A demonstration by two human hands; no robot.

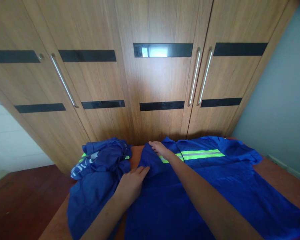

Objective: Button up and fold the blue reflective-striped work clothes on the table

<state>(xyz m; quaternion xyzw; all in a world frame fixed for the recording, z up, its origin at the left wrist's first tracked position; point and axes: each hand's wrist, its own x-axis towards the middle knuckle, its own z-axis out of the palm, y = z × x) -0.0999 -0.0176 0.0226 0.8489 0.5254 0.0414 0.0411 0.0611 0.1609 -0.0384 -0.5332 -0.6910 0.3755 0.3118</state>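
A blue work jacket (215, 181) with a yellow-green and silver reflective stripe across its chest lies spread out in front of me. My right hand (160, 149) reaches to its far left part, thumb and fingers closed on the cloth edge. Nearer to me, my left hand (132, 185) rests at the jacket's left side, fingers stretched out over the fabric; its thumb is hidden. Just left of that hand sits a crumpled heap of blue workwear (100, 180), with white lettering and bits of reflective stripe showing.
The clothes lie on a reddish-brown surface (56, 221). Right behind it rises a wooden wardrobe (162, 80) with black strips and long metal handles (195, 76). A pale wall (277, 106) stands at the right, a dark red floor (20, 200) at the lower left.
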